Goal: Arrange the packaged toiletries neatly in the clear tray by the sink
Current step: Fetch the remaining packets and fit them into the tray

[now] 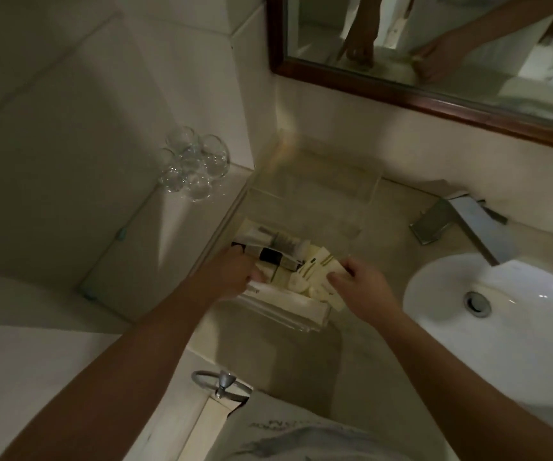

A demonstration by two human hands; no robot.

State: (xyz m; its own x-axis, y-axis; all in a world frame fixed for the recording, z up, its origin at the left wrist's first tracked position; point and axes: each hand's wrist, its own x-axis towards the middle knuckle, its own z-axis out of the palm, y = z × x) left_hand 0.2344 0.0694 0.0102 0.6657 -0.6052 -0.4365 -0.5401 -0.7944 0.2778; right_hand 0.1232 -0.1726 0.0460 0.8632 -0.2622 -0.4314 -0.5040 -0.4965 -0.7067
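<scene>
The clear tray (311, 194) sits mid-frame on the tabletop (285, 357), with the packaged toiletries (278, 257) heaped at its near end. Glasses (195, 164) stand to the upper left, and the faucet (461, 221) and sink (518, 327) are to the right. The left hand (232, 277) curls into the packaged toiletries and the right hand (365, 287) pinches a cream packet (318, 271); both hands cover part of the heap, and the labels are blurred.

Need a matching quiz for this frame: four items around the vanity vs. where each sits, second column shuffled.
1. glasses
2. faucet
3. towel ring
4. mirror

A. on the wall above the counter
B. on the raised ledge left of the clear tray
C. behind the sink basin, right of the tray
D. at the counter's near end, closest to the person

Pairs: 1-B, 2-C, 3-D, 4-A
</scene>
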